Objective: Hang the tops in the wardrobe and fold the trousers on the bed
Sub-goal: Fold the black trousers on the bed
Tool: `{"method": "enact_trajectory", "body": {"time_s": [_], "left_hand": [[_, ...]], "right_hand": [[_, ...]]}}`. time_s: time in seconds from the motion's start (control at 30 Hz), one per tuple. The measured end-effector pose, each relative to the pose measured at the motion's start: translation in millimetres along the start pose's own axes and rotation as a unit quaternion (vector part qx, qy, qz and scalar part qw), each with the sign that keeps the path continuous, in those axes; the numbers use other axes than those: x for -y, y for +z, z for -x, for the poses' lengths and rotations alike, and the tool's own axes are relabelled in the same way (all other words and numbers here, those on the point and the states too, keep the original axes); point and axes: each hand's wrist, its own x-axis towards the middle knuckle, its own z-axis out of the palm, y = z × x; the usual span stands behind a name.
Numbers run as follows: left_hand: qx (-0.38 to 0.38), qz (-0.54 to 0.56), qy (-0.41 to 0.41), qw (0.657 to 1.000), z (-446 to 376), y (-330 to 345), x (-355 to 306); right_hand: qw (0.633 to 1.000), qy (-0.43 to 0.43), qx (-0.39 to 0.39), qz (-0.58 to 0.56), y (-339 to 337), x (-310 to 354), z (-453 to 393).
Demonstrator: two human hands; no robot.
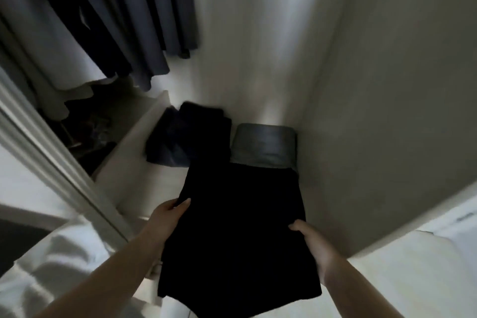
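Head view, blurry, low light. Both hands carry a folded black garment (237,235), probably trousers, flat over the wardrobe shelf (134,183). Left hand (167,217) grips its left edge, thumb on top and fingers hidden underneath. Right hand (313,245) grips the right edge the same way, thumb on top of the fabric. Garment is held level, far edge over the front of the shelf, near edge close to the person's body.

On the shelf, at the back: a dark folded pile (191,134) towards the left, a folded grey piece (265,144) against the right wall, just beside it. The far edge of the black garment overlaps the front of both; cannot tell if it touches them.

Upper left: hanging clothes (108,20), dark blue and grey, with a white one further left, hems above the shelf's left end. Wardrobe door frame (51,147) runs diagonally on the left. White bedding (59,261) at lower left, pale surface at lower right.
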Motion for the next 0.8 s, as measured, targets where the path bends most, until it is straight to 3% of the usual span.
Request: {"method": "enact_trajectory", "body": {"time_s": [0.27, 0.43, 0.8], "left_hand": [[0.031, 0.014, 0.004, 0.999, -68.0, 19.6, -44.8], [0.034, 0.024, -0.018, 0.999, -111.1, 33.3, -71.9], [0.167, 0.046, -0.071, 0.982, -243.7, 75.3, -118.5]], "right_hand": [[0.995, -0.003, 0.007, -0.096, 3.8, 41.4, -75.3], [0.992, -0.054, -0.112, 0.007, 20.0, 77.4, -109.0], [0.938, -0.139, -0.288, 0.132, 14.1, 189.4, -177.8]]}}
